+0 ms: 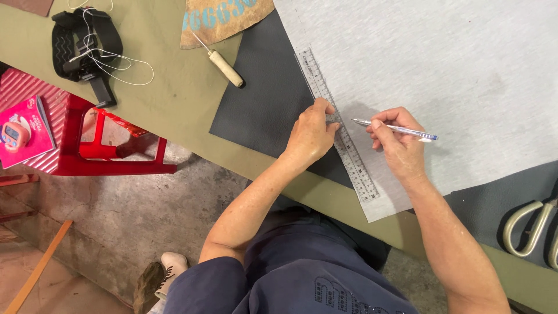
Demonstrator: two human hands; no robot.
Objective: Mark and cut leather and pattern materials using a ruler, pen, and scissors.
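Note:
My left hand [311, 135] presses down on a clear ruler [334, 124] that lies along the left edge of a light grey fabric sheet [442, 70]. My right hand [398, 142] holds a pen [401, 129], its tip pointing left toward the ruler, just beside it. Under the grey sheet lies a dark grey textured sheet [267, 96], showing to the left of the ruler. All of this rests on an olive-green table [174, 93].
An awl with a wooden handle [224, 65] lies near a brown stencilled piece [224, 17]. A black strap with white cord [87, 46] sits at the far left. Scissors handles [532, 229] show at the right edge. A red stool [75, 139] stands below the table.

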